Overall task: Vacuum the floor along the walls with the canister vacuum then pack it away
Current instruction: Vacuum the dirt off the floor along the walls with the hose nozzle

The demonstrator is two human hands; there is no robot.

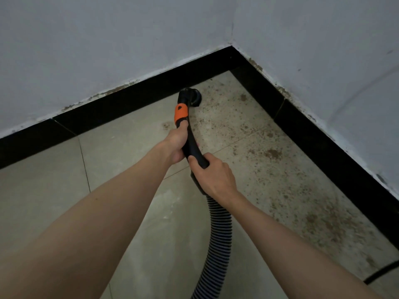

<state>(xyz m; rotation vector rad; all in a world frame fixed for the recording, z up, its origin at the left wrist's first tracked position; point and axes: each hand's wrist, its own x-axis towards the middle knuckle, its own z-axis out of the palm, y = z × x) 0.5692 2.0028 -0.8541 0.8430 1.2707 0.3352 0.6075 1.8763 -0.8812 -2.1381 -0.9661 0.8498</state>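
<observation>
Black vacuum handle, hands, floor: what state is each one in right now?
Curved black vacuum handle with orange collar: gripped by both hands, nozzle down near the skirting.
Left hand: gripping the handle.
Right hand: gripping the handle lower down.
Grey tiled floor: speckled with brown dirt.

A black cable lies by the black skirting.
</observation>
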